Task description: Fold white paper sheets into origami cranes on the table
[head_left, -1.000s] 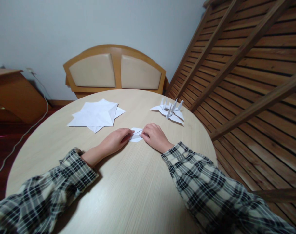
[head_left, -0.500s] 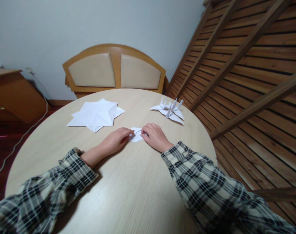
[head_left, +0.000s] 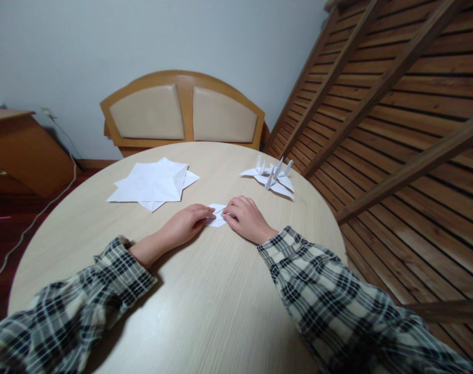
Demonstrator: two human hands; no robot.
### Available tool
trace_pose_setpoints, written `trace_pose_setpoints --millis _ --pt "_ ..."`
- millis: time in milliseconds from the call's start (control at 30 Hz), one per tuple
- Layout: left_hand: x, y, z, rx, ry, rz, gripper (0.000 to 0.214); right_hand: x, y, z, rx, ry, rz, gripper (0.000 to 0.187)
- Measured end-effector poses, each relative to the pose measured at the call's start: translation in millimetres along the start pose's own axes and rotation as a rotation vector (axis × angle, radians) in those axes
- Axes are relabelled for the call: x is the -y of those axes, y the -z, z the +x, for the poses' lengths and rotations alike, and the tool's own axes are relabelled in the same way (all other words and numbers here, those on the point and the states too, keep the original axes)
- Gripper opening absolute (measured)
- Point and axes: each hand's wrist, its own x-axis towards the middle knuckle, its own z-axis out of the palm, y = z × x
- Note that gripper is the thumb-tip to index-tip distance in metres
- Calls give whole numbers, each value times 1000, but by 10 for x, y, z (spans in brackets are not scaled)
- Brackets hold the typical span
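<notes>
A small folded piece of white paper (head_left: 218, 220) lies on the round table between my hands. My left hand (head_left: 187, 223) is closed at the paper's left side, thumb and fingers pressed on its edge. From the right, my right hand (head_left: 246, 219) pinches the paper's other side, its fingertips near the middle of the sheet. Fingers cover both ends of the paper, and a crease line shows across its centre. Beyond my right hand stand several white folded paper cranes (head_left: 273, 179).
White paper sheets (head_left: 153, 182) lie stacked at odd angles on the table's (head_left: 205, 301) far left. Behind the table is a wooden headboard (head_left: 185, 111) with cream panels. A slatted wooden frame (head_left: 392, 130) leans along the right side. A cable (head_left: 37, 221) runs over the floor at left.
My right hand's fingertips have shifted slightly left, further over the folded paper. My left hand stays almost in place.
</notes>
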Motion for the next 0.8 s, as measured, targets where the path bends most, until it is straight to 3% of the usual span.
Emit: trace_pose_setpoints --millis 200,800 --pt "20 -24 -6 -6 -5 13 28 22 5 1 69 123 20 21" --pt "11 -8 6 -3 -2 -10 29 34 45 12 59 16 -72 22"
